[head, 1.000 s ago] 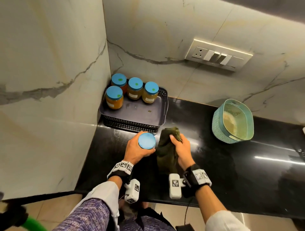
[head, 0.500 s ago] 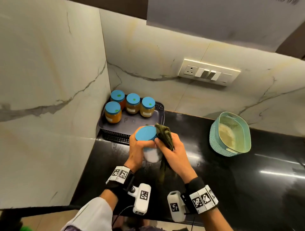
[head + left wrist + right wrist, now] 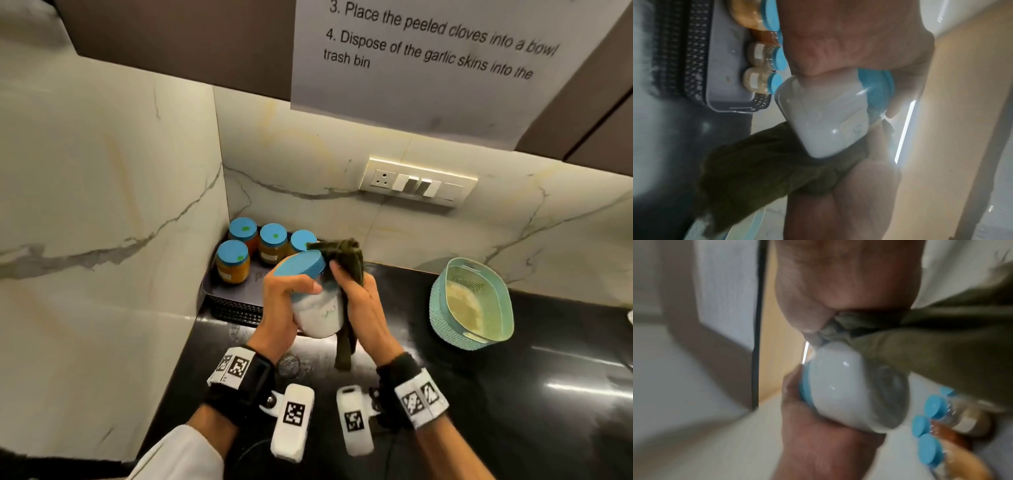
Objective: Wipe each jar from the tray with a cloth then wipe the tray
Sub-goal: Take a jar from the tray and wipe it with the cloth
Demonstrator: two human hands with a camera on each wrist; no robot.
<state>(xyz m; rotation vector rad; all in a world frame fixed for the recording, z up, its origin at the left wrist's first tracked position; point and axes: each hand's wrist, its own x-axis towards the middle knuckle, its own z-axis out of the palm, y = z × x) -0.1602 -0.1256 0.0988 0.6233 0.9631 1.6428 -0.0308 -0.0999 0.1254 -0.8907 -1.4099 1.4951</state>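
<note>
My left hand [image 3: 284, 301] grips a jar of white salt [image 3: 317, 315] with a blue lid [image 3: 298, 262], held tilted above the black counter. My right hand [image 3: 356, 294] holds a dark green cloth [image 3: 344, 253] against the jar's right side; a tail of the cloth hangs down below the hand. In the left wrist view the salt jar [image 3: 826, 116] lies on the cloth [image 3: 760, 164]. In the right wrist view the cloth [image 3: 931, 340] presses on the jar [image 3: 842, 386]. Behind, the dark tray [image 3: 233, 298] in the corner holds several blue-lidded jars [image 3: 233, 262].
A teal strainer basket [image 3: 471, 305] stands on the counter [image 3: 513, 394] at the right. A wall switch plate [image 3: 416, 181] sits above it. A paper sheet with printed steps [image 3: 428, 61] hangs from the cabinet overhead. Marble walls close the corner at left and behind.
The jar has been lifted off the counter and tilted. My right hand has brought the cloth up against its side. The head view has tipped upward.
</note>
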